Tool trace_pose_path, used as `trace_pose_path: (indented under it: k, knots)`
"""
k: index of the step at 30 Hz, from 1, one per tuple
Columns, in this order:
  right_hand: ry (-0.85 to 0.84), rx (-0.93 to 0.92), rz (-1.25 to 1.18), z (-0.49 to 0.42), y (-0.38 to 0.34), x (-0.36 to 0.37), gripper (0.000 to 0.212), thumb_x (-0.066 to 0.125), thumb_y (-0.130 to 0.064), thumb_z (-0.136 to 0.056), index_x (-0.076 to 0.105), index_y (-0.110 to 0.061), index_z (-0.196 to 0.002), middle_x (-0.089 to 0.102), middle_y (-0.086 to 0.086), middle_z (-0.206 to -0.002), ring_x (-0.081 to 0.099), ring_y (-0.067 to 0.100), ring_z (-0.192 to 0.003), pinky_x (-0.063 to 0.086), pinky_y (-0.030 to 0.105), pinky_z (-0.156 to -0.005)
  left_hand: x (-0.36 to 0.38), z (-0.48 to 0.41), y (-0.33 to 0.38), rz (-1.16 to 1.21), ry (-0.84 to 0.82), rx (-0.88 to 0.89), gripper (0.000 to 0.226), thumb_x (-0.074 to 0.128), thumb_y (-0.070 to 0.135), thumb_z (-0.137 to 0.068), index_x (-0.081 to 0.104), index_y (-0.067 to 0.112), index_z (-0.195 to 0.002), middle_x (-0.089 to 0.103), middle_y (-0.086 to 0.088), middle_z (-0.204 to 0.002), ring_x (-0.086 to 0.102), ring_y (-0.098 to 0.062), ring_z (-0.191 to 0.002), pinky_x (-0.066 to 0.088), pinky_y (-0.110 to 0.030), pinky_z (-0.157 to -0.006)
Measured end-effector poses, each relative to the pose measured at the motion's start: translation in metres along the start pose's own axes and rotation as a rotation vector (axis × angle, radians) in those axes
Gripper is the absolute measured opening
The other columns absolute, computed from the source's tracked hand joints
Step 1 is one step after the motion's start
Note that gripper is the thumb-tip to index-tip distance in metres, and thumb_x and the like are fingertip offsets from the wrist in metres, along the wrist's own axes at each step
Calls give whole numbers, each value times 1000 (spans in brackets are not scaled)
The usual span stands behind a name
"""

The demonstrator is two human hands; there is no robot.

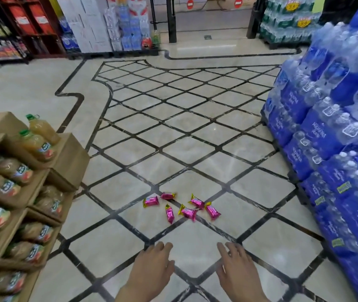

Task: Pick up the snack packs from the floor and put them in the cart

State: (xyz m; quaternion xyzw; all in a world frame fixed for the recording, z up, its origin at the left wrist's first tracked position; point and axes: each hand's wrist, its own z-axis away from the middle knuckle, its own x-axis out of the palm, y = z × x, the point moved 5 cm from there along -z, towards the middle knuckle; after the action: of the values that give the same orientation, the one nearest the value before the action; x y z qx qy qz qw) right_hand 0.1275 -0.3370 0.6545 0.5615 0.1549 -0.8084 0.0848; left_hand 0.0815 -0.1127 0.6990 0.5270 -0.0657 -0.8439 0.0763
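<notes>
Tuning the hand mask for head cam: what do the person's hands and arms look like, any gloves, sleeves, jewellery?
Left hand and right hand are both bare: no gloves, no ring or watch that I can make out. No sleeve or cuff shows on either arm down to the frame's bottom edge. No markers, straps or cables.

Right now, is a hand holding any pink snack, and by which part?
Nothing is held. The left hand and right hand are both open, and the pink snack packs lie on the floor ahead, untouched.
</notes>
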Motion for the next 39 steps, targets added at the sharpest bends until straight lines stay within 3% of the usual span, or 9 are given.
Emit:
trace_pose_path:
  k: [10, 15, 17, 19, 22, 28, 34, 37, 39]
  knots:
    - [-123, 83, 24, -164, 36, 8, 58, 86, -38, -53, 67, -24, -106, 68, 0, -99, 67, 28, -91, 56, 40, -54, 0, -165, -65, 138, -95, -104, 34, 41, 40, -100, 46, 32, -133, 53, 12, -128, 54, -13, -119, 49, -31, -87]
    - [-207, 152, 47, -248, 54, 30, 65, 94, -36, -42, 72, -23, -102, 71, 0, -93, 71, 27, -82, 56, 39, -50, 10, -264, -95, 157, -159, -90, 38, 43, 40, -98, 51, 30, -134, 59, 10, -128, 57, -17, -118, 51, -33, -88]
    - [-317, 135, 41, -283, 58, 42, 61, 87, -38, -61, 67, -24, -116, 69, 0, -109, 68, 28, -97, 57, 43, -63, 11, -303, -106, 138, -178, -75, 37, 42, 37, -100, 51, 27, -135, 60, 6, -124, 60, -18, -112, 49, -34, -86]
    - [-349, 129, 9, -319, 61, 57, 53, 61, -39, -89, 48, -28, -139, 55, -3, -136, 55, 28, -123, 53, 43, -86, 15, -340, -118, 131, -187, -78, 35, 40, 36, -102, 48, 26, -134, 58, 6, -123, 59, -19, -110, 49, -34, -82]
    - [-331, 95, -41, -380, 68, 84, 48, 41, -39, -98, 33, -32, -146, 46, -4, -142, 47, 24, -129, 46, 38, -97, 36, -397, -140, 213, -215, -131, 32, 39, 36, -102, 47, 27, -132, 56, 8, -120, 56, -15, -110, 47, -33, -79]
    - [-319, 194, -182, -485, 108, 202, 41, 40, -34, -99, 44, -35, -140, 53, -5, -124, 54, 18, -113, 49, 35, -88, 141, -490, -176, 504, -248, -307, 25, 49, 39, -98, 51, 34, -122, 58, 13, -118, 57, -10, -104, 50, -35, -89]
    - [-316, 98, -60, -541, 134, 386, 46, 48, -29, -96, 43, -33, -142, 49, -2, -138, 52, 23, -115, 48, 38, -85, 323, -555, -216, 568, -232, -499, 44, 59, 35, -96, 44, 31, -137, 52, 5, -122, 62, -21, -102, 51, -39, -90]
    - [-302, 134, -111, -555, 161, 465, 51, 56, -20, -91, 49, -29, -141, 46, 10, -146, 49, 33, -123, 49, 45, -91, 399, -584, -232, 569, -179, -552, 54, 60, 32, -96, 40, 27, -146, 47, -2, -133, 59, -26, -113, 49, -39, -91]
    - [-296, 182, -89, -565, 182, 508, 57, 59, -22, -92, 44, -26, -147, 40, 18, -150, 43, 38, -130, 46, 48, -98, 443, -605, -244, 580, -135, -594, 60, 60, 33, -96, 35, 28, -151, 43, -6, -141, 55, -30, -119, 47, -41, -95]
